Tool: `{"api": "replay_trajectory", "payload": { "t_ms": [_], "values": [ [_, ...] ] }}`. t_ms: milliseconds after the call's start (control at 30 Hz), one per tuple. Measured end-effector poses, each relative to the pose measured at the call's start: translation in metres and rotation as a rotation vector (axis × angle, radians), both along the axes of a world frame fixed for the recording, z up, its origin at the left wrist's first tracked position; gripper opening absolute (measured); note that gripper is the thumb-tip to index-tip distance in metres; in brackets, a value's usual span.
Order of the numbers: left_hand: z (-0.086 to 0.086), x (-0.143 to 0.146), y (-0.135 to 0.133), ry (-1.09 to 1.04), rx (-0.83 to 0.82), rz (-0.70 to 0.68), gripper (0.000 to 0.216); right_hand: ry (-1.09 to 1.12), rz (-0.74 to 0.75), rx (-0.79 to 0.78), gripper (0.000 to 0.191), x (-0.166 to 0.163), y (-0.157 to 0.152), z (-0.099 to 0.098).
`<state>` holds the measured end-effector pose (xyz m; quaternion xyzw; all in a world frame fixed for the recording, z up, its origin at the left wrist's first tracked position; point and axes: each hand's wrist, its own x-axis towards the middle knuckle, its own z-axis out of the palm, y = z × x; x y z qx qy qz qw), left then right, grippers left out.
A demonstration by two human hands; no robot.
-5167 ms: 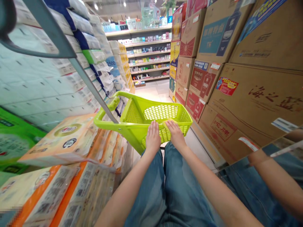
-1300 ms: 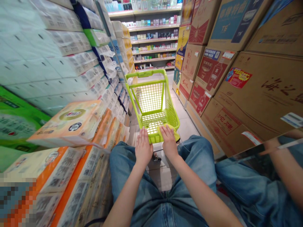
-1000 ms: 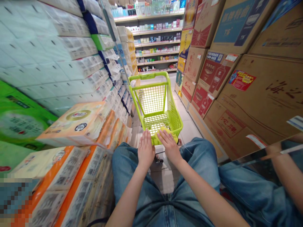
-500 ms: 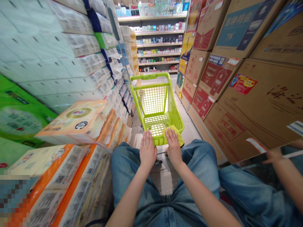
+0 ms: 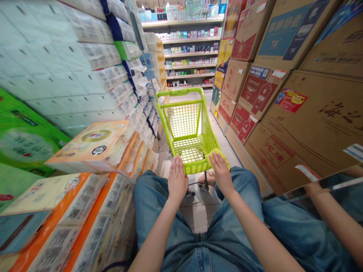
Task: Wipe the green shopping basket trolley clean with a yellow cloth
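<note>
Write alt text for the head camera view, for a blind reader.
A person's left hand lies flat on the near rim of a lime-green plastic shopping cart; the right hand presses a yellow-green cloth on its corner. Stacked tissue packs flank it left, brown cardboard boxes right.

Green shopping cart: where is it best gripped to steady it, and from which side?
Probably the thick near rim of the green shopping cart, from above on the person's side: it faces them and the left hand rests there. The right hand presses a yellow cloth on the right corner. The handle bar is farthest away.
</note>
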<state>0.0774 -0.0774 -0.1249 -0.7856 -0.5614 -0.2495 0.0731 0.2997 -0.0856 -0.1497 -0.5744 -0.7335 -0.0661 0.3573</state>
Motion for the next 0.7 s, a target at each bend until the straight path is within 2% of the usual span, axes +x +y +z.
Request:
{"api": "replay_trajectory", "payload": {
  "t_ms": [67,133,233,367,467,567,700],
  "values": [
    [-0.001,-0.002,-0.001,0.01,-0.002,-0.015,0.088,0.04,-0.06,0.0,0.089,0.011,0.001,-0.001],
    [-0.003,-0.003,-0.004,0.017,-0.004,-0.023,0.087,0.09,-0.091,-0.008,0.091,0.006,0.002,0.0],
    [-0.007,-0.001,-0.008,0.018,-0.008,-0.023,0.087,0.143,-0.06,-0.021,0.093,-0.029,0.001,0.001],
    [-0.008,0.001,-0.011,0.039,-0.011,0.008,0.083,0.134,0.088,-0.047,0.087,-0.09,-0.003,0.003],
    [-0.008,0.001,-0.012,0.062,-0.021,0.028,0.079,0.116,0.15,-0.067,0.083,-0.111,-0.007,0.006],
    [-0.008,-0.001,-0.011,0.071,-0.021,0.016,0.079,0.058,0.198,-0.074,0.086,-0.098,-0.008,0.008],
    [-0.008,-0.001,-0.011,0.031,-0.014,0.004,0.083,-0.002,0.162,-0.062,0.089,-0.045,-0.006,0.008]
  ]
}}
